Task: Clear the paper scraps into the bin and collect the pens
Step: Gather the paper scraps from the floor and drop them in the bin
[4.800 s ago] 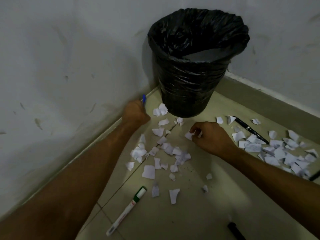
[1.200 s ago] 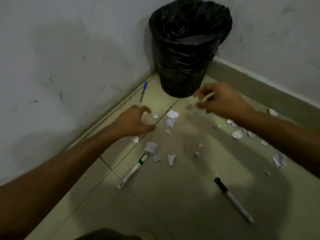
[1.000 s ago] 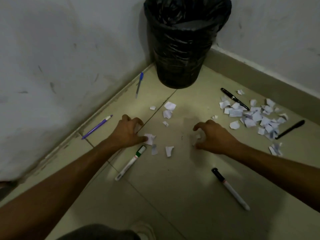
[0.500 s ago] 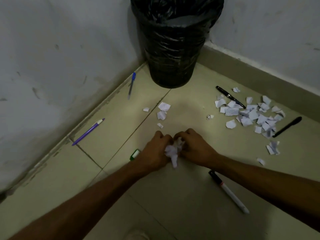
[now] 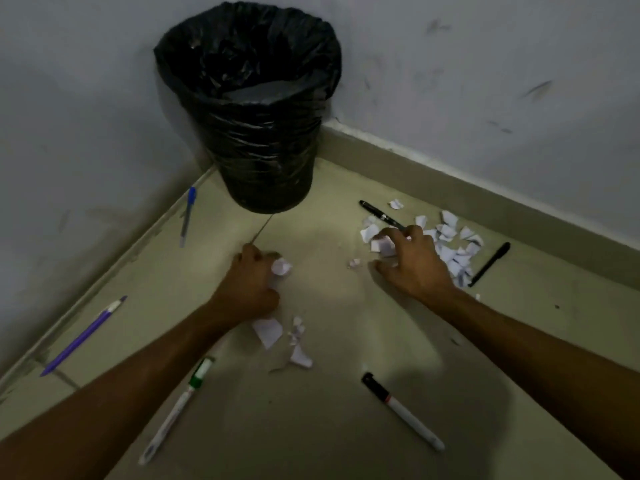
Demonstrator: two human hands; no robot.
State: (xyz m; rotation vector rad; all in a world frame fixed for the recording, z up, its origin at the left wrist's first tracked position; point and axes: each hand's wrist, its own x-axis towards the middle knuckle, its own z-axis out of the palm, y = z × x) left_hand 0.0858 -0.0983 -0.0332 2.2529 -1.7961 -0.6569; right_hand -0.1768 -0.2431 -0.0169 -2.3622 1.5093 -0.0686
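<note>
A black-lined bin (image 5: pixel 252 109) stands in the floor corner. My left hand (image 5: pixel 251 282) is curled round a wad of white paper scraps (image 5: pixel 281 266) on the floor in front of the bin. My right hand (image 5: pixel 412 261) reaches into the scrap pile (image 5: pixel 450 244) at the right, its fingers spread and bent over a few pieces (image 5: pixel 381 244). More scraps (image 5: pixel 270 332) lie just behind my left wrist. Pens lie around: a blue one (image 5: pixel 187 216), a purple one (image 5: pixel 83 336), a green-capped marker (image 5: pixel 178 407), a black-capped marker (image 5: pixel 401 410) and two black pens (image 5: pixel 379 214) (image 5: pixel 490 263).
Grey walls meet behind the bin, with a skirting strip (image 5: pixel 485 199) along the right wall. The tiled floor (image 5: pixel 311 427) stretches toward me between the two markers.
My hands have parted from the wad they gathered together. The left has moved forward gripping scraps; the right has swung out to the pile at the right. A few scraps stay behind.
</note>
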